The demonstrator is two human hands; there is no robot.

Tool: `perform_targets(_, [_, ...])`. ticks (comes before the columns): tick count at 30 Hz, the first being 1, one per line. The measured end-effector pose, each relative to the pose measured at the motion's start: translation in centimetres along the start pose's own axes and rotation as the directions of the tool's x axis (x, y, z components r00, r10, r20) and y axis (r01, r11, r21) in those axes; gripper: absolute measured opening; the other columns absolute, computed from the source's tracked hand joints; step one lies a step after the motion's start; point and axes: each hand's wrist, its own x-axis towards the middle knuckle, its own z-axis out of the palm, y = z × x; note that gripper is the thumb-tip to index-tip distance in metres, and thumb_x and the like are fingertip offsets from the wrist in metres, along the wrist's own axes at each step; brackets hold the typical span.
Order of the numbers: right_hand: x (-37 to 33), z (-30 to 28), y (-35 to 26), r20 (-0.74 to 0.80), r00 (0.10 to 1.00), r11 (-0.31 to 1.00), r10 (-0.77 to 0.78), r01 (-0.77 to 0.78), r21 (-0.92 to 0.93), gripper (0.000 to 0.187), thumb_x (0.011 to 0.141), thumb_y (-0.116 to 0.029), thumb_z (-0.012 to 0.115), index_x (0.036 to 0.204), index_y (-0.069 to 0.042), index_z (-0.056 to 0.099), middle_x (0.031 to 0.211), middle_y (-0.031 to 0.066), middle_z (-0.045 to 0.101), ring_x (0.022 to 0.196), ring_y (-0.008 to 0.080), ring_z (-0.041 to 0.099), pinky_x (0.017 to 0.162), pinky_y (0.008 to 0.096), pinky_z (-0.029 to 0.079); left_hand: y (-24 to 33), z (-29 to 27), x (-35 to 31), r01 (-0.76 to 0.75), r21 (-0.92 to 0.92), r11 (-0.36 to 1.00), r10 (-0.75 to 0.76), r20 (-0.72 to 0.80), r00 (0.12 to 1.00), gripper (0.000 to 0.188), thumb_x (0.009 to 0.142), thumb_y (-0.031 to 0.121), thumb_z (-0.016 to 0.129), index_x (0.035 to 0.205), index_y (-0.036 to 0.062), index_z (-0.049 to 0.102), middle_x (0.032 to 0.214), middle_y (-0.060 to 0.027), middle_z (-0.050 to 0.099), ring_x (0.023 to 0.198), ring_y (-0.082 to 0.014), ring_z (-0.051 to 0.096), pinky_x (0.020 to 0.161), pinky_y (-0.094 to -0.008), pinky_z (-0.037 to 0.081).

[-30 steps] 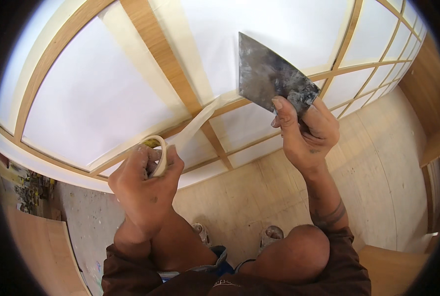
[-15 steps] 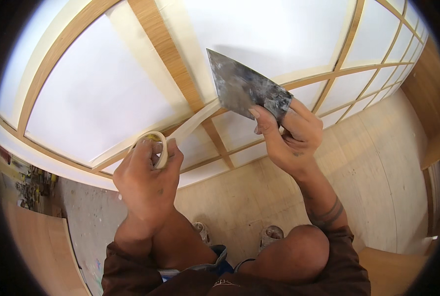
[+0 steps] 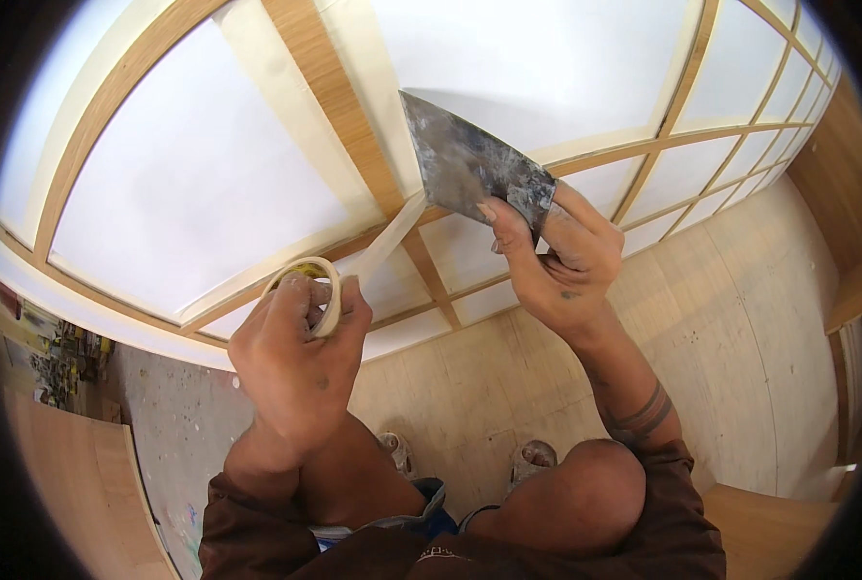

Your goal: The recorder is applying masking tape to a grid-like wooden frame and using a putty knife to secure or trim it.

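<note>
Left fingers (image 3: 293,292): hooked into the tape roll (image 3: 333,305), which is gripped by them.
Right fingers (image 3: 582,224): clenched on the scraper blade (image 3: 469,162), which is tilted up-left of them.
Tape strip (image 3: 389,238): extended between both sets of fingers, toward the scraper blade.
Wooden lattice (image 3: 329,82): seen beyond the fingers.

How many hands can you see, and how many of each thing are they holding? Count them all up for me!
Left hand and right hand: 2
Masking tape roll: 1
Flat metal scraper: 1
Total: 4
</note>
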Motion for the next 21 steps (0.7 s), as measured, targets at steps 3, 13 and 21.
perform_targets(3, [-0.3, -0.1, 0.4, -0.003, 1.0, 1.0, -0.026, 0.026, -0.01, 0.008, 0.089, 0.005, 0.082, 0.089, 0.01, 0.075, 0.08, 0.0144, 0.07, 0.061, 0.0133, 0.059, 0.051, 0.0268, 0.043, -0.5, 0.1, -0.1, -0.045, -0.034, 0.998, 0.045, -0.006, 0.999, 0.024, 0.086, 0.007, 0.086, 0.08, -0.0025, 0.065, 0.062, -0.007, 0.058, 0.059, -0.0066, 0.047, 0.055, -0.0267, 0.044])
perform_targets(13, [0.3, -1.1, 0.3, 0.034, 0.995, 0.995, 0.094, -0.095, 0.017, 0.008, 0.091, 0.003, 0.08, 0.097, 0.009, 0.078, 0.082, 0.0134, 0.07, 0.063, 0.0114, 0.059, 0.052, 0.0264, 0.044, -0.5, 0.4, 0.0, -0.035, 0.002, 0.999, 0.035, -0.026, 0.999, 0.028, 0.082, 0.007, 0.087, 0.078, 0.0007, 0.06, 0.068, -0.0147, 0.062, 0.055, -0.0301, 0.059, 0.054, -0.0376, 0.048])
perform_targets(21, [-0.3, -0.6, 0.4, 0.009, 1.0, 1.0, -0.008, 0.008, -0.016, 0.009, 0.091, 0.005, 0.08, 0.098, 0.009, 0.078, 0.082, 0.0131, 0.07, 0.061, 0.0124, 0.058, 0.051, 0.0268, 0.042, -1.1, 0.6, -0.3, -0.066, 0.071, 0.995, 0.066, 0.003, 0.998, 0.022, 0.088, 0.01, 0.085, 0.086, -0.0037, 0.068, 0.063, -0.0089, 0.061, 0.056, -0.0082, 0.05, 0.054, -0.0281, 0.046])
